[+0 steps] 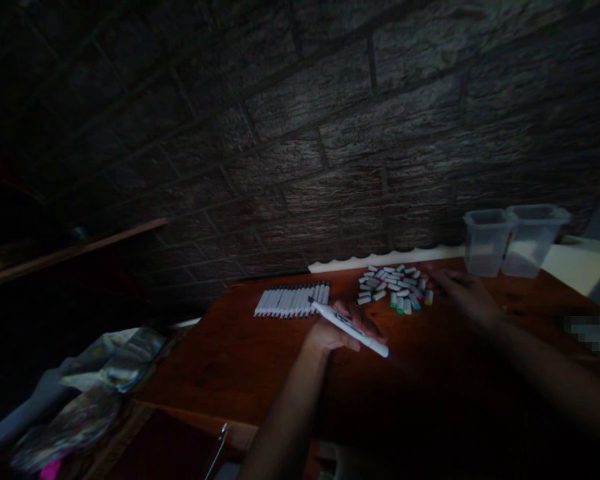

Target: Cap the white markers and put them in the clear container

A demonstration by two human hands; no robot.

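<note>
Loosely, it seemed, a white marker [348, 326] lay slantwise across the left grip [331, 335], pinched between thumb and fingers, its dark tip pointing beyond the grip to the left, its faintly bluish end sticking out to the right. A slack hold could have let it roll down onto the desk [213, 357], and the tip, which looked bare, might have smudged any skin brushing it. Just beyond the left grip, to its left, lay a row of markers [293, 301], side by side; an outward nudge from the wrist could have broken their order. Beyond it to the right were loose caps [394, 281], with the right grip [466, 297] at their edge; whether that one was spread or pinching something I could not tell. A hurried sweep there might have scattered them, and the dimness invited confusing their colours. Past the right grip stood two clear containers [485, 243], which a careless knock could have tipped.
</note>
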